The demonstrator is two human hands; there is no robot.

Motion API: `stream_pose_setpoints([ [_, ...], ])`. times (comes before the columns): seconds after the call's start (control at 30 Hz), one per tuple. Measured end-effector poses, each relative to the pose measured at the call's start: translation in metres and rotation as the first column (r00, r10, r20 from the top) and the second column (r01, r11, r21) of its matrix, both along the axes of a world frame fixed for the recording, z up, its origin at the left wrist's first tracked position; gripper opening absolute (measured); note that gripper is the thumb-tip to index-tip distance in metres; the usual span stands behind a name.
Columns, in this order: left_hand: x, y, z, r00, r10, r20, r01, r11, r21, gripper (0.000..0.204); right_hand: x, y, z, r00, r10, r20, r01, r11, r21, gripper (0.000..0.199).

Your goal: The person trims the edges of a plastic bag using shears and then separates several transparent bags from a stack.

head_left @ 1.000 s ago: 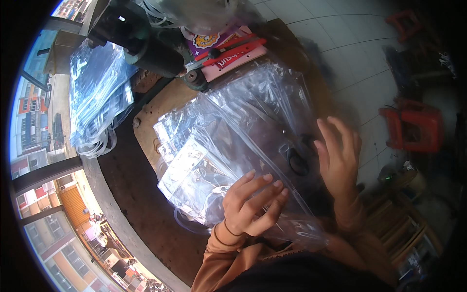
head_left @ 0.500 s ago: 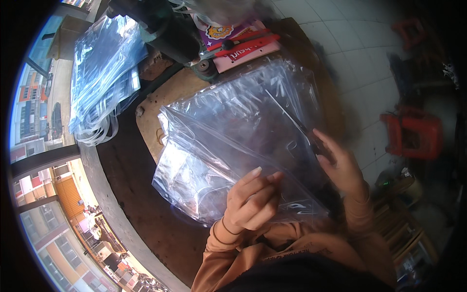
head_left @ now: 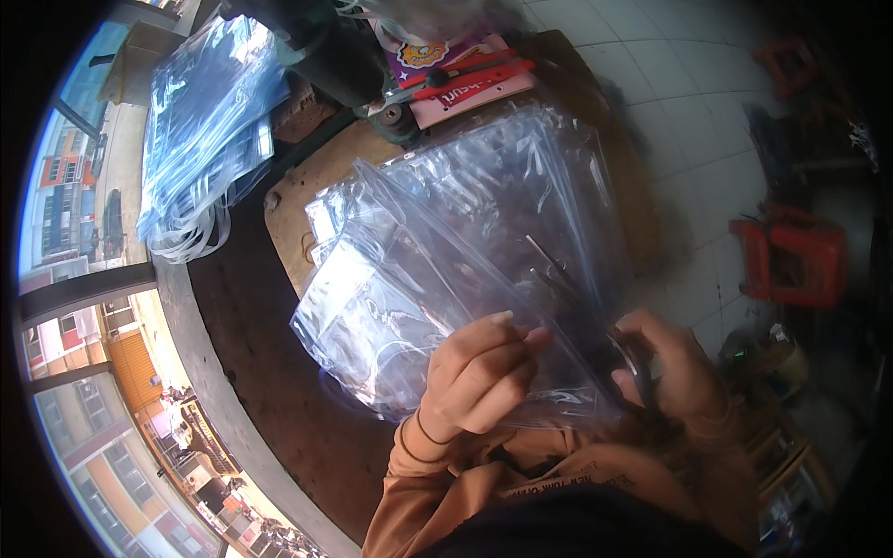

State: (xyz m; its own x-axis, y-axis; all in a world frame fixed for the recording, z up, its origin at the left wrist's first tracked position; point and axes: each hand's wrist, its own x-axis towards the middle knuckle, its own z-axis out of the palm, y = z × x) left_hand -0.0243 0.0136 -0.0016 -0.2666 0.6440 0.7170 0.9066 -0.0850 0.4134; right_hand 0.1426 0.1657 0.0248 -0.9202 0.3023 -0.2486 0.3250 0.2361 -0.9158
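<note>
Scissors (head_left: 639,365) now in R fingers (head_left: 651,327)

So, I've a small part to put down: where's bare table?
Bare tabletop shows left, between plastic sheets and machine; another strip borders the sheets' right edge. Left hand, right hand and scissors crowd the near side; cards and red-handled tool, the far end.
</note>
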Motion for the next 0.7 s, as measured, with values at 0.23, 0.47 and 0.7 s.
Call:
stream_pose_setpoints([
  [0.23,0.005,-0.005,0.003,0.998,0.048,0.035,-0.048,0.999,0.016,0.027,0.005,-0.006,0.010,0.999,0.033,-0.036,-0.022,0.961,0.275,0.033],
  [0.47,0.010,-0.006,0.006,0.996,0.041,0.080,-0.039,0.999,-0.020,0.027,0.002,-0.007,0.013,0.998,0.045,-0.049,-0.036,0.985,0.168,0.026],
  [0.7,0.017,-0.006,0.007,0.991,0.035,0.131,-0.037,0.999,0.017,0.030,0.002,-0.009,0.013,0.999,0.031,0.011,-0.031,0.999,-0.013,0.025],
])
